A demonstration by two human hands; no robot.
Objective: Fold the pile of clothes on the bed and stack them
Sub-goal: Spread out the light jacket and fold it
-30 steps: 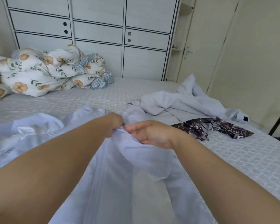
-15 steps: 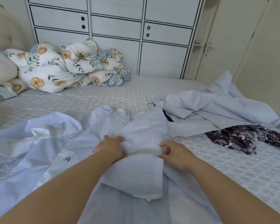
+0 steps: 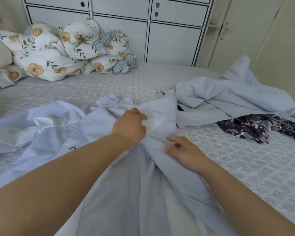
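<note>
right hand let go | left hand grips pale shirt

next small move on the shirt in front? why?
Probably: right hand takes the bunched cloth beside it and pulls it out flat to the right. The left hand grips the crumpled middle of the pale shirt, which lies wrinkled and unfolded, while the right hand rests open on the fabric, holding nothing. The shirt likely needs spreading before any fold.

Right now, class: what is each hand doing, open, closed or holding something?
Left hand: closed, gripping the pale blue garment.
Right hand: open, fingers relaxed, resting on the same garment.
</note>
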